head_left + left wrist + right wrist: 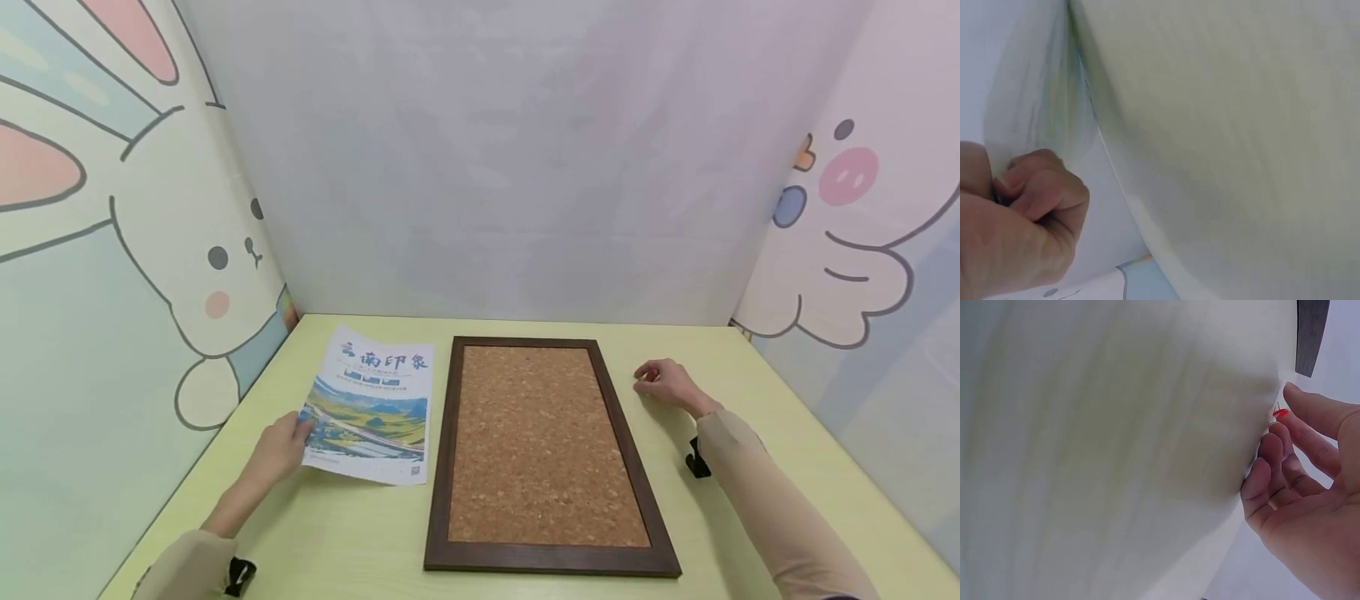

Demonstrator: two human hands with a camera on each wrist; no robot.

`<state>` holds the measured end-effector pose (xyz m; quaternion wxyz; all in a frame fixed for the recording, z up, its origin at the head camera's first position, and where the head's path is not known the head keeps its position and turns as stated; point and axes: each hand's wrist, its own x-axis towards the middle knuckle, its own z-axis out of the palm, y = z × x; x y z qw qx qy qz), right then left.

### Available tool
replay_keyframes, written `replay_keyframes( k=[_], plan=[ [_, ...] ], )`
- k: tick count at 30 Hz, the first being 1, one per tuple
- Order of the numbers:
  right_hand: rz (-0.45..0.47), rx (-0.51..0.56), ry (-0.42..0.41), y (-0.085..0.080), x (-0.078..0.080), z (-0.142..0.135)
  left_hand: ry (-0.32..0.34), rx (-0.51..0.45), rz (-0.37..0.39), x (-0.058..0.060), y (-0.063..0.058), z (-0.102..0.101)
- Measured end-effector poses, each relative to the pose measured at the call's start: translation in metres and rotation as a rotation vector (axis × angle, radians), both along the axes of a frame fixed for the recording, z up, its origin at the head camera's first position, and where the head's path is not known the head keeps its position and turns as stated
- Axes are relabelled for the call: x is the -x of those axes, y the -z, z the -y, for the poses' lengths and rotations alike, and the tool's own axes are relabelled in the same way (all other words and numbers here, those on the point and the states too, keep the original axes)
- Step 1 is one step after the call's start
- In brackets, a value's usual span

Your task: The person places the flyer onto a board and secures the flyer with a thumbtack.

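At the left edge of a printed poster [375, 408], my left hand [279, 446] pinches the sheet between thumb and curled fingers. The poster is tilted, its lower part lifted off the table, with a green landscape and large characters on it. In the left wrist view the paper [1038, 94] rises bent from the fist. My right hand [671, 385] rests at the table right of the corkboard. A small red thumbtack [1280, 413] sits at the tip of its index finger, pin pointing up. Its thumb stands apart from the tack, and the other fingers bend loosely against the tabletop.
The corkboard [547, 450] with a dark brown wooden frame [551, 557] lies flat in the middle of the pale yellow-green table [360, 533]. Walls with cartoon animals flank the table, and a plain pale wall [510, 167] stands behind it.
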<state>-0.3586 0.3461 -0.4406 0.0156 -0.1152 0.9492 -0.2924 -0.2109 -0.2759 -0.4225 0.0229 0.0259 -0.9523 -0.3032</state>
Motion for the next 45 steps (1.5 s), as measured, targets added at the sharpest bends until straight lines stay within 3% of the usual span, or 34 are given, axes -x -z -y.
replay_keyframes(
  k=[7, 10, 23, 45],
  plan=[
    [0.002, -0.003, 0.014, 0.001, -0.002, 0.0, -0.06, -0.233, 0.07, -0.003, -0.004, -0.004],
    [-0.005, -0.009, 0.02, 0.001, -0.001, 0.0, -0.071, -0.296, 0.065, -0.003, -0.006, -0.006],
    [0.018, -0.007, 0.035, 0.001, 0.001, -0.001, -0.101, -0.37, 0.022, 0.001, -0.012, -0.02],
    [-0.004, -0.024, 0.025, -0.001, -0.001, 0.0, -0.079, -0.409, -0.011, 0.002, -0.004, -0.056]
  ],
)
